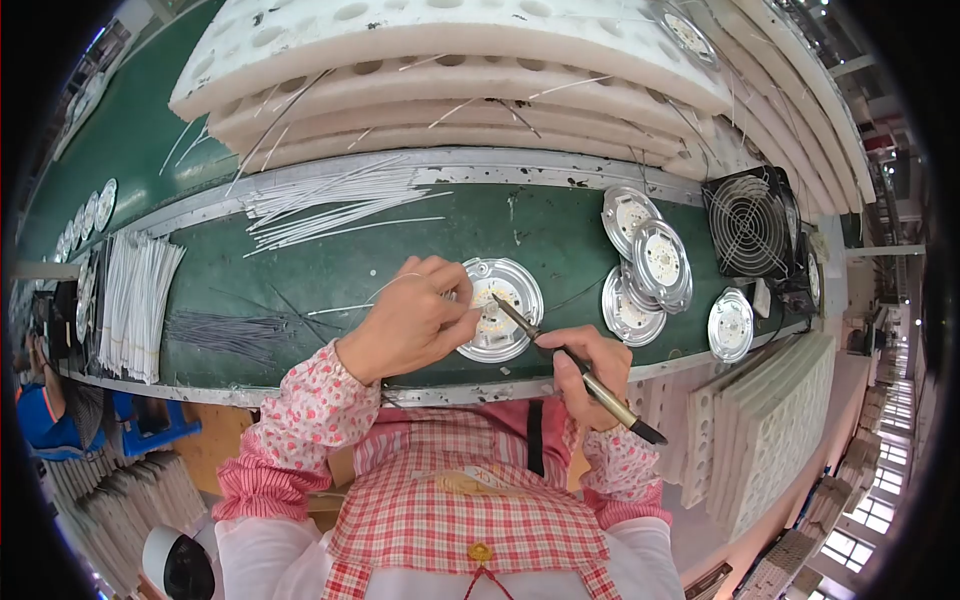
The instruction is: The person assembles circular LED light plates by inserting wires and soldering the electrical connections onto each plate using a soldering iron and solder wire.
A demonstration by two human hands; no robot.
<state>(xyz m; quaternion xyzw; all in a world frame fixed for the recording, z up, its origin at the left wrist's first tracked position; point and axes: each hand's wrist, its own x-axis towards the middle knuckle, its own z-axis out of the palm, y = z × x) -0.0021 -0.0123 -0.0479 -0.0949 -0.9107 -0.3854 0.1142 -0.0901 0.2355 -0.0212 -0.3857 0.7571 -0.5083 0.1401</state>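
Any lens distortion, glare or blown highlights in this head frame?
Head view: strong fisheye distortion, with the white foam boards bowed and corners black; head view: windows at lower right look blown out; head view: bright glints on the metal disc under the soldering iron.

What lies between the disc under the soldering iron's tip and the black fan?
In the head view, a thin dark wire and overlapping silvery discs lie between that disc and the fan.

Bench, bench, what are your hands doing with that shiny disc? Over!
Right hand: holding iron, pointed at disc. Left hand: at disc's left side, grip unclear. Nothing seen in iron's way.
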